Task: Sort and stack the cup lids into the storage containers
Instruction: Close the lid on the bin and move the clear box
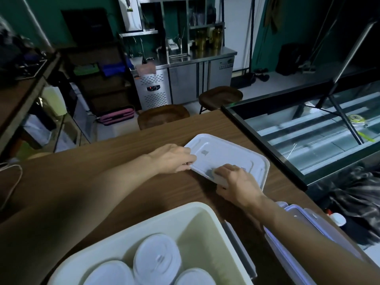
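- Cup lids (pixel 157 258): thin moulded plastic discs, judged very light, flexible and slick, so nested stacks may slide apart. Take a stack by its rim from two sides, not by the raised centre. Three stacks show inside the open white tub (pixel 203 210) at the near edge of the counter (pixel 144 192).
- Storage container (pixel 265 169): white rectangular box, closed by its container cover (pixel 224 153), lying on the counter beyond the tub. Judged light with stiff walls. The cover probably flexes and lifts from its rim.
- Left hand (pixel 174 159): fingers and thumb pinch the cover's left rim.
- Right hand (pixel 236 182): fingers curl over the cover's near rim, thumb lower on the side. Whether a latch is involved cannot be told.
- Second lidded container (pixel 308 223): at the right counter edge, partly hidden by the right forearm.
- Counter: smooth wood-grain surface. Light boxes will likely skid, so steady them with one hand.
- Room: dim. A glass display case (pixel 308 130) sits at the right, wooden stools (pixel 162 116) stand beyond the counter, and a stainless refrigerated cabinet (pixel 185 79) stands further back.
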